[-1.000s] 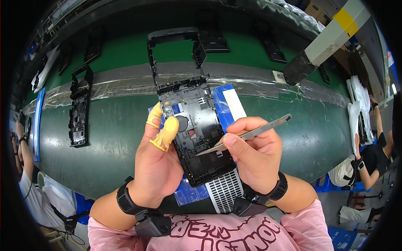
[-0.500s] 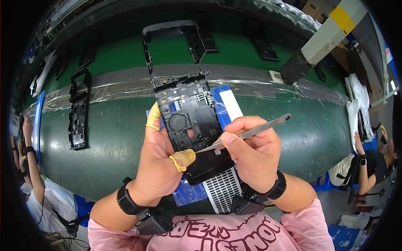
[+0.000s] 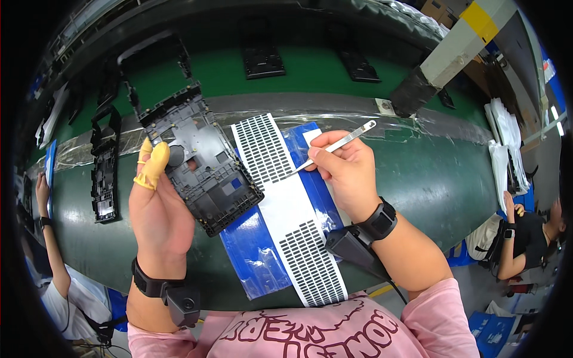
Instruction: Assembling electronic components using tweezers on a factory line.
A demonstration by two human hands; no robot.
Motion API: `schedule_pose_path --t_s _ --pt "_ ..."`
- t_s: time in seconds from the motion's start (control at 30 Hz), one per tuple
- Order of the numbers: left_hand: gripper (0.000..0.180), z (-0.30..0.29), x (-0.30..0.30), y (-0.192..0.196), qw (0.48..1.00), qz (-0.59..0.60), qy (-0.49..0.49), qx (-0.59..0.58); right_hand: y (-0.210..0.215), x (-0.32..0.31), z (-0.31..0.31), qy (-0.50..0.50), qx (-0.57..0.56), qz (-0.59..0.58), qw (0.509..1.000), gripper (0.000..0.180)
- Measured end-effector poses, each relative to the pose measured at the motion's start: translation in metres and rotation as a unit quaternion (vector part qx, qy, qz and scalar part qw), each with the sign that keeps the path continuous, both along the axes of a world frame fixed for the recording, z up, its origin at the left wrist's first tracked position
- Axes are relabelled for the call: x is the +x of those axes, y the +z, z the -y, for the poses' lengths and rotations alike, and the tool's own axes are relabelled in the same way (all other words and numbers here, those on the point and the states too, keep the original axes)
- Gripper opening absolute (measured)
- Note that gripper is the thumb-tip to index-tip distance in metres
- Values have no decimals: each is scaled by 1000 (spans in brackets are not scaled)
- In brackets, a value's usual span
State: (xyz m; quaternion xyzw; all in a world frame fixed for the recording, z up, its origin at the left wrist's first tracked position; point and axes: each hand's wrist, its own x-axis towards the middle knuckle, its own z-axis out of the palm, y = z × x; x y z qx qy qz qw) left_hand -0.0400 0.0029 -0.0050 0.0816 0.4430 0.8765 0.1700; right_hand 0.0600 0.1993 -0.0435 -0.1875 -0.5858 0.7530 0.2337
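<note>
My left hand (image 3: 162, 222), with yellow finger cots on the thumb and a finger, grips a black plastic housing (image 3: 203, 149) by its left edge. The housing is tilted, its ribbed inner side facing up and an open frame at its far end. My right hand (image 3: 353, 179) pinches metal tweezers (image 3: 347, 139). Their points reach down to a white sheet of small black stickers (image 3: 280, 209), at the edge of a bare white band. Whether the tips hold a sticker is too small to tell. Under the sheet lies a blue plastic-wrapped pad (image 3: 256, 275).
Another black housing (image 3: 105, 179) stands on the green table at the left. More housings (image 3: 262, 59) lie on the green belt beyond the taped strip (image 3: 334, 110). A post (image 3: 444, 65) rises at the far right. Other people (image 3: 525, 238) sit at both sides.
My left hand has carried the housing leftward, away from the tweezers, uncovering the sticker sheet. My right hand has moved the tweezers up and over the sheet. Housings on the belt have shifted left.
</note>
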Motion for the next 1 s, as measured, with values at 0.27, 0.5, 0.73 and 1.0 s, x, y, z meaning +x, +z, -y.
schedule_pose_path --t_s 0.27,0.5,0.73,1.0 --pt "26 -8 4 0 997 47 -43 46 0 1 0 3 7 7 1000 13" --pt "31 -13 28 -2 985 77 -145 48 37 24 18 -3 -67 -78 995 15" --pt "31 -17 49 -1 971 130 -199 30 40 39 53 38 -37 -109 993 20" --pt "32 -16 52 -3 967 130 -215 45 35 40 53 29 -47 -95 994 19"
